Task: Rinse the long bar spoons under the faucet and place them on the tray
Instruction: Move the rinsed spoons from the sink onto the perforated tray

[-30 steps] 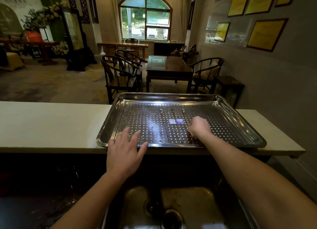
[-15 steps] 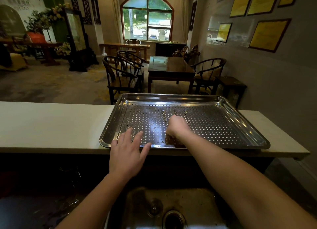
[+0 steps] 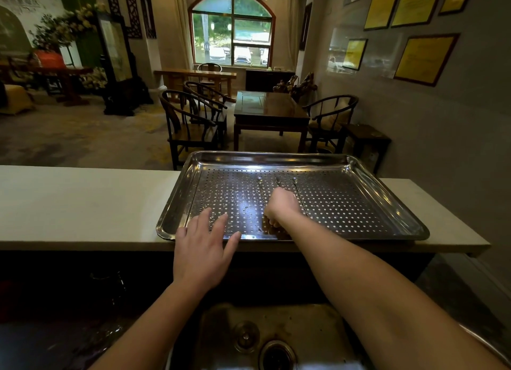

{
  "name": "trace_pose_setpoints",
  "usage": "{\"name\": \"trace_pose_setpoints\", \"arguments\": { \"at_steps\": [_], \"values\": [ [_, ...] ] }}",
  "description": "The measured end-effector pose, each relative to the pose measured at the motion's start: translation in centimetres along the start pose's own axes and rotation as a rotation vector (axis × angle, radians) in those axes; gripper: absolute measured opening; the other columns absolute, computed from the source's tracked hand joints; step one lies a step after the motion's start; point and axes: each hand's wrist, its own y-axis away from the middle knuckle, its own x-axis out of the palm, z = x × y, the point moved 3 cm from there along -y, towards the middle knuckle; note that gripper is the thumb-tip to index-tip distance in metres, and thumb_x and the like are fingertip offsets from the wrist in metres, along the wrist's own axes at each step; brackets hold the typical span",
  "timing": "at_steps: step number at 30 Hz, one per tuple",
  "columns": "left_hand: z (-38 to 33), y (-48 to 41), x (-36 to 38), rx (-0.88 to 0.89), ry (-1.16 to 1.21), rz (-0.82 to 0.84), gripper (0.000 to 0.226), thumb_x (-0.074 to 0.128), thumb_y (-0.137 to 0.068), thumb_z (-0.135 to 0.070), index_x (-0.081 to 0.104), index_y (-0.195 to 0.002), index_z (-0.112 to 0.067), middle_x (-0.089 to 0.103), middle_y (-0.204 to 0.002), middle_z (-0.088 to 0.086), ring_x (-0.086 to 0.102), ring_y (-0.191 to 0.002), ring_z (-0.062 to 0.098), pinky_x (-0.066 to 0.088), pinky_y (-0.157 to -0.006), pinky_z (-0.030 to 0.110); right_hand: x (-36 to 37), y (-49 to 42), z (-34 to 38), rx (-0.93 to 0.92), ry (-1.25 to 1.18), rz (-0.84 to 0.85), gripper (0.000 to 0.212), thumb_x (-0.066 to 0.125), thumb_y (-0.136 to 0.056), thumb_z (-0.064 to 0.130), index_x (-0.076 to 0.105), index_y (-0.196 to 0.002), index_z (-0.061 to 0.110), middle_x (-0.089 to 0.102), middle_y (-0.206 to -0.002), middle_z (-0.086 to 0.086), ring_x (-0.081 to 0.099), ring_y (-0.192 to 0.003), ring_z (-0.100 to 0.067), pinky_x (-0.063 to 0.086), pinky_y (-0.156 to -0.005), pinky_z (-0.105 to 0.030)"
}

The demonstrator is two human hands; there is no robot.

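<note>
Head view, single frame.

- Perforated stainless steel tray (image 3: 345,200) is sitting on the pale stone counter (image 3: 83,203), centre-right of the frame, its near rim reaching the counter's near edge.
- Three thin long metal bar spoons (image 3: 261,191) are lying on the tray floor, left of its centre, roughly side by side, bowls pointing toward the top of the frame.
- Right hand (image 3: 282,203) is sitting knuckles-up directly over the middle spoon, covering most of its handle; only that spoon's bowl is showing beyond the knuckles. The other two spoons are lying just beside the hand, one on each side. Fingers are curling downward toward the handles near the tray's near rim. Whether they are actually closing round a handle is hidden beneath the hand: cannot tell.
- Left hand (image 3: 203,256) is lying flat, fingers straight and spread, fingertips over the tray's near-left rim, apart from the spoons.
- Steel sink basin (image 3: 221,328) with round drain (image 3: 276,354) is showing at bottom centre, below both forearms.
</note>
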Motion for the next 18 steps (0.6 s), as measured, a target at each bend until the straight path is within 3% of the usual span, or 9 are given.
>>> {"name": "trace_pose_setpoints", "arguments": {
  "at_steps": [4, 7, 10, 13, 16, 18],
  "values": [
    [0.0, 0.1, 0.0, 0.003, 0.004, -0.001, 0.064, 0.016, -0.091, -0.068, 0.038, -0.142, -0.035, 0.035, -0.153, 0.002, 0.034, -0.138, 0.020, 0.029, -0.106, 0.046, 0.1, 0.2, 0.3, -0.005, -0.025, 0.020, 0.013, 0.060, -0.091, 0.001, 0.064, -0.078, 0.003, 0.073, -0.086, -0.013, 0.073, -0.080, -0.028, 0.063, -0.077, -0.042],
    [0.0, 0.1, 0.0, 0.001, 0.008, 0.001, 0.065, 0.016, -0.091, -0.068, 0.036, -0.142, -0.035, 0.034, -0.153, 0.002, 0.032, -0.139, 0.020, 0.028, -0.107, 0.046, -0.3, 0.3, 0.0, -0.007, -0.046, 0.029, 0.010, 0.067, -0.089, 0.010, 0.070, -0.083, 0.003, 0.074, -0.083, -0.012, 0.073, -0.077, -0.025, 0.063, -0.073, -0.037],
    [0.1, 0.1, -0.1, 0.006, 0.016, -0.001, 0.064, 0.017, -0.091, -0.067, 0.037, -0.143, -0.035, 0.034, -0.153, 0.001, 0.031, -0.139, 0.020, 0.028, -0.108, 0.045, -1.8, -0.2, -1.6, 0.002, -0.088, -0.047, 0.013, 0.072, -0.088, 0.018, 0.072, -0.088, 0.005, 0.073, -0.085, -0.011, 0.071, -0.080, -0.024, 0.059, -0.069, -0.033],
    [0.1, 0.1, -0.1, 0.009, 0.012, -0.003, 0.064, 0.018, -0.091, -0.067, 0.037, -0.142, -0.035, 0.034, -0.153, 0.002, 0.032, -0.139, 0.020, 0.028, -0.107, 0.045, -3.7, -0.9, -4.6, 0.046, -0.052, -0.157, 0.007, 0.068, -0.090, 0.012, 0.073, -0.089, 0.007, 0.072, -0.087, -0.010, 0.068, -0.081, -0.024, 0.060, -0.076, -0.039],
    [0.0, 0.0, 0.0, 0.010, 0.005, 0.000, 0.063, 0.017, -0.091, -0.067, 0.037, -0.143, -0.035, 0.034, -0.153, 0.001, 0.032, -0.139, 0.020, 0.028, -0.107, 0.045, -5.3, -1.3, -7.7, 0.085, -0.016, -0.225, 0.005, 0.069, -0.090, 0.012, 0.073, -0.088, 0.008, 0.071, -0.082, -0.008, 0.067, -0.076, -0.023, 0.058, -0.069, -0.036],
    [0.0, 0.0, 0.1, 0.010, 0.010, 0.002, 0.062, 0.019, -0.092, -0.066, 0.038, -0.142, -0.035, 0.036, -0.152, 0.002, 0.033, -0.139, 0.020, 0.028, -0.106, 0.046, -5.6, -1.2, -8.8, 0.108, -0.002, -0.184, 0.011, 0.075, -0.086, 0.019, 0.071, -0.084, 0.009, 0.070, -0.079, -0.007, 0.066, -0.075, -0.023, 0.055, -0.065, -0.034]
  ]
}}
